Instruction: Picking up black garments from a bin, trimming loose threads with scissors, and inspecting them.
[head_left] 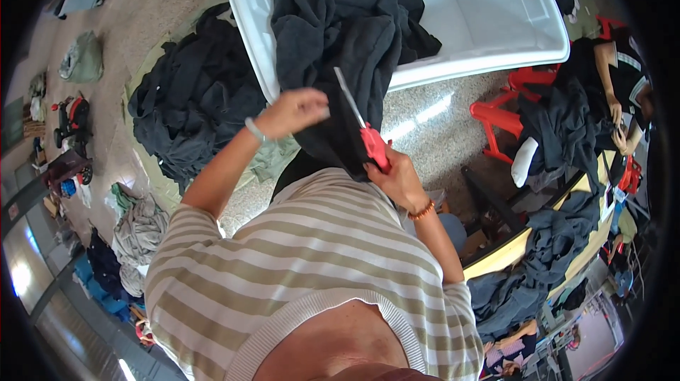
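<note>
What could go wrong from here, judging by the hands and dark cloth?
The right hand grips a red-handled tool, whose slim metal shaft might snag the dark cloth behind it. The left hand is near that shaft and could get poked. The cloth hangs over the white tub, so it might slide out.

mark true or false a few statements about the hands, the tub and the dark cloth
1. The right hand grips a red tool with a slim metal end. True.
2. The tub is black. False: the tub is white.
3. Dark cloth hangs over the tub's near rim. True.
4. An orange beaded bracelet is worn on the left. False: the orange beaded bracelet is worn on the right.
</note>
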Tool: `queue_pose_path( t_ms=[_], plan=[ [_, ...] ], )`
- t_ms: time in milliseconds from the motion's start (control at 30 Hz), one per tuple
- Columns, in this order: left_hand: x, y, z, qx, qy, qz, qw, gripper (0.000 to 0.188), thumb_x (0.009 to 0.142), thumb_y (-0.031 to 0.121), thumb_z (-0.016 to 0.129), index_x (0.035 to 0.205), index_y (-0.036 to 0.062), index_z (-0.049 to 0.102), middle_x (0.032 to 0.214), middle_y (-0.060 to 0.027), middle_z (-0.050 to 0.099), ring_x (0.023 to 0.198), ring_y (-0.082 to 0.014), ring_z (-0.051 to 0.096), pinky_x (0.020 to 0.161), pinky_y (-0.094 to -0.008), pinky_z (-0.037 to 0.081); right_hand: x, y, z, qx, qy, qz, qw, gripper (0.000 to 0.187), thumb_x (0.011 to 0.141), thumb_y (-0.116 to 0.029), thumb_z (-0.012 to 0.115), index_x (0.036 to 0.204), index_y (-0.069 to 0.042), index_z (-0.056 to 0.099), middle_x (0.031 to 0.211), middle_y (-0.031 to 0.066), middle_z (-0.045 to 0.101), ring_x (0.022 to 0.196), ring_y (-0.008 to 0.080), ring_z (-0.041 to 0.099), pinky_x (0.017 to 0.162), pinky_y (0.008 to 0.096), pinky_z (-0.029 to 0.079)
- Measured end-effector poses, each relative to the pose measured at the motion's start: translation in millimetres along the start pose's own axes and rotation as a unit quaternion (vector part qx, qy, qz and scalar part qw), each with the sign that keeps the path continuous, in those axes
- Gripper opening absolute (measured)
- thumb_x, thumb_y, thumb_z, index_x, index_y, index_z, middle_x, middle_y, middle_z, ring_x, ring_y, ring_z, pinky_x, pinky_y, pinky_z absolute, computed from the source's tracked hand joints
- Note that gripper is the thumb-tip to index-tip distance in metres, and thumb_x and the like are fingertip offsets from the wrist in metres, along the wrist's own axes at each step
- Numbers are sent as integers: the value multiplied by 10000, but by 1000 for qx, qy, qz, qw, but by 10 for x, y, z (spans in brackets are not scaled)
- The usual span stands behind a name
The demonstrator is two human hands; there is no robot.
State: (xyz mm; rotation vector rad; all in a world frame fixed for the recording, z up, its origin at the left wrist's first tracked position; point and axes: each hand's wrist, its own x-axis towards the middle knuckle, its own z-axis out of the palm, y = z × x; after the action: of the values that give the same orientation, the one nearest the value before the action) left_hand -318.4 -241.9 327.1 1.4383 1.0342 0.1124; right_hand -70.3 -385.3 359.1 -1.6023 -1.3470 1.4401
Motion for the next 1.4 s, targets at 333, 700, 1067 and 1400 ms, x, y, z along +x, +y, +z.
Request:
queue_pose_path(
  t_ms=[333,700,1067,1400],
  plan=[
    [1588,-1338,-861,-83,328,-225,914,591,615,237,797,1123,-5,617,1075,-208,643,1063,-329,610,905,-372,480,-80,-171,-41,83,-8,40,996,128,814,-33,662,920,13,606,699,-45,498,652,48,394,579,228,373],
    [-468,162,235,179,-332,129,917,327,704,85,641,1015,-8,598,889,-199,607,889,-376,590,759,-418,467,1,68,-204,118,155,74,978,280,916,-244,628,1038,3,676,640,-8,611,537,21,434,500,205,338],
    [-921,-115,177,373,-134,-68,916,346,715,98,646,1060,100,677,1030,-143,623,977,-335,603,836,-421,493,862,-93,-630,-126,182,14,975,480,790,-347,754,1060,38,656,696,88,667,542,81,523,507,254,420],
    [-997,200,-189,221,-65,60,971,326,696,27,604,1016,34,665,915,-127,640,856,-297,635,789,-374,508,1849,-171,253,-299,19,-33,954,478,727,-357,757,1016,-3,617,896,200,672,887,346,657,801,398,506]
  ],
)
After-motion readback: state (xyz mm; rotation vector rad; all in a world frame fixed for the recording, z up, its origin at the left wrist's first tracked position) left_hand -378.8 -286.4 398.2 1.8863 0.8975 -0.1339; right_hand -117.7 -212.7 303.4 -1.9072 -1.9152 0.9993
